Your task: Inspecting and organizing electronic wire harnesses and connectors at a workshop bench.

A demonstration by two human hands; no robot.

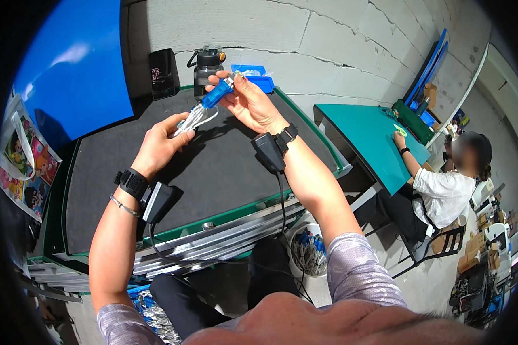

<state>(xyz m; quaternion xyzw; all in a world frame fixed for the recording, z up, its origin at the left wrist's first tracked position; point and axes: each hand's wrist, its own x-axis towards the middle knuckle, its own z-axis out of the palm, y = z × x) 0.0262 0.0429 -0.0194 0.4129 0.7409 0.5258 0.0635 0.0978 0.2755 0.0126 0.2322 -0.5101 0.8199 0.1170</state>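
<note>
Above the dark work surface point(213, 172), I hold a coiled white cable point(200, 117) with a blue plug body point(215, 96) and a metallic end. My left hand point(162, 140) is closed round the lower end of the white coil, which hides part of it. Up at the metallic end, my right hand point(248, 104) pinches the blue plug between thumb and fingers. The cable slants from lower left to upper right between the hands.
Behind my right hand stand a dark bottle point(204, 72) and a blue tray point(260, 80); a black phone-like device point(163, 75) leans nearby. A white bucket point(305, 270) of similar cables sits below the edge. At right, a co-worker point(443, 192) sits at a green table point(362, 135).
</note>
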